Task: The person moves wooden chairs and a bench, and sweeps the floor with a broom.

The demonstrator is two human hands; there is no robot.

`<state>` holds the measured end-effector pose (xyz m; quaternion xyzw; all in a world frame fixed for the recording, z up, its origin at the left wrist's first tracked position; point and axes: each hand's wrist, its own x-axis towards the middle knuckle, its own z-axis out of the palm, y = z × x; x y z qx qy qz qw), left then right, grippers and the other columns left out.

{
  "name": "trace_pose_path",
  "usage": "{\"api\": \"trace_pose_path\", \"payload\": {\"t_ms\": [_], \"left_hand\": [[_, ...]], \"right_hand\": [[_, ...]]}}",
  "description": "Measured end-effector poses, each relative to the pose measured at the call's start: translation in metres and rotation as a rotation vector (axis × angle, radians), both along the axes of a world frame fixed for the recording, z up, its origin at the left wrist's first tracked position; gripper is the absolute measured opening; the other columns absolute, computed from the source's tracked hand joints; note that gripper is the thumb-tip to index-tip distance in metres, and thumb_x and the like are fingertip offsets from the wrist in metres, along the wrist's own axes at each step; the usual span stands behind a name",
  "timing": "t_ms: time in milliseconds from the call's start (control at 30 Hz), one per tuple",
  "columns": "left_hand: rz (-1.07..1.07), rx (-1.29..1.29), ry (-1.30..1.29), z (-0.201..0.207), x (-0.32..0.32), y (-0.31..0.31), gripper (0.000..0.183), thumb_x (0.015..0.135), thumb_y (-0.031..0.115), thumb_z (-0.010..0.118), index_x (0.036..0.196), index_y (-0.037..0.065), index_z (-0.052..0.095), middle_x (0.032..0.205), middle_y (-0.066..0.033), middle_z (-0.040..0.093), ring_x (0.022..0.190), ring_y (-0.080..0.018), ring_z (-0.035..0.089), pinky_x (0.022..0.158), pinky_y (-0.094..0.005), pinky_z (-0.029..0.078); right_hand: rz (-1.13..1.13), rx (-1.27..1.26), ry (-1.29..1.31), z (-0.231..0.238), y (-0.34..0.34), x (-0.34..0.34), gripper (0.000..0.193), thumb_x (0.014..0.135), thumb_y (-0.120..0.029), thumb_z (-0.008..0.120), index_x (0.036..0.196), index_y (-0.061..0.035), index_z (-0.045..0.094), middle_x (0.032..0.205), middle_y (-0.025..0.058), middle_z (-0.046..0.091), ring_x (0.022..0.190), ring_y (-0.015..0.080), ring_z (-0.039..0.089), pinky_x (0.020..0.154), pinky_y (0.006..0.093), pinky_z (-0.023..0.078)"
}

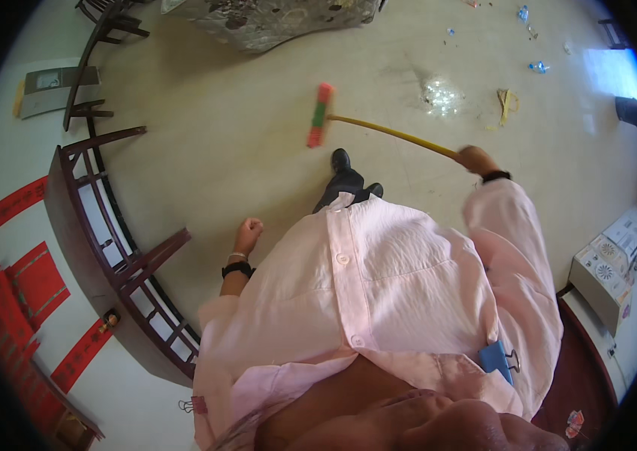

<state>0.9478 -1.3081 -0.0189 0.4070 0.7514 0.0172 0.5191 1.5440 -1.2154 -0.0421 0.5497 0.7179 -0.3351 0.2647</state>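
Observation:
My right hand point(474, 158) grips the yellow handle of a broom point(392, 132). Its red and green head point(321, 115) rests on the pale floor ahead of my black shoes point(342, 164). My left hand point(248, 232) hangs at my side, curled into a fist with nothing in it, near a dark wooden table. Both wrists carry black bands, and I wear a pink shirt.
A dark wooden half-round table point(101, 248) stands against the left wall. Litter lies on the floor at the far right: crumpled clear plastic point(442, 96), a yellow scrap point(506, 104), blue bits point(538, 67). A white boxed appliance point(611, 267) sits at the right.

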Motion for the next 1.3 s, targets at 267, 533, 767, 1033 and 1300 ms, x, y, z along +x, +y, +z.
{"api": "trace_pose_path", "payload": {"t_ms": [267,533,767,1033,1300], "left_hand": [[-0.135,0.094,0.006,-0.016,0.027,0.077,0.018,0.075,0.017,0.051,0.083,0.001,0.052,0.071,-0.0041,0.054,0.064,-0.0132,0.050,0.061,-0.0262,0.042],[-0.124,0.178,0.065,-0.039,0.033,0.112,0.016,0.074,0.015,0.053,0.084,0.002,0.051,0.070,-0.0035,0.053,0.063,-0.0112,0.049,0.058,-0.0246,0.041],[-0.126,0.315,0.090,-0.046,0.042,0.098,0.019,0.074,0.018,0.053,0.083,0.001,0.051,0.072,-0.0056,0.054,0.067,-0.0147,0.050,0.063,-0.0272,0.042],[-0.129,0.262,0.215,0.006,0.115,0.069,0.023,0.073,0.021,0.052,0.082,0.000,0.051,0.071,-0.0061,0.054,0.064,-0.0142,0.049,0.060,-0.0274,0.041],[0.193,-0.154,-0.200,-0.007,0.192,0.096,0.026,0.072,0.024,0.053,0.080,0.000,0.050,0.072,-0.0083,0.055,0.064,-0.0160,0.051,0.060,-0.0279,0.042]], "right_hand": [[-0.349,0.247,-0.566,0.142,-0.012,0.142,0.024,0.075,-0.026,0.047,0.073,-0.0045,0.058,0.076,0.0139,0.058,0.071,0.0318,0.055,0.064,0.0398,0.044],[-0.442,0.310,-0.324,0.195,-0.016,0.137,0.023,0.076,-0.025,0.047,0.069,-0.0037,0.053,0.066,0.0193,0.053,0.063,0.0380,0.050,0.055,0.0434,0.040],[-0.344,0.137,-0.069,0.124,0.064,0.031,0.025,0.077,-0.028,0.045,0.077,-0.0045,0.055,0.075,0.0170,0.056,0.072,0.0344,0.053,0.062,0.0411,0.042],[0.116,0.126,0.007,-0.029,0.148,0.029,0.025,0.076,-0.022,0.042,0.076,-0.0025,0.056,0.078,0.0160,0.057,0.072,0.0322,0.055,0.064,0.0386,0.045],[-0.196,0.148,-0.472,0.039,0.099,0.329,0.028,0.076,-0.027,0.042,0.077,-0.0036,0.057,0.079,0.0155,0.058,0.075,0.0311,0.055,0.066,0.0405,0.044]]}}
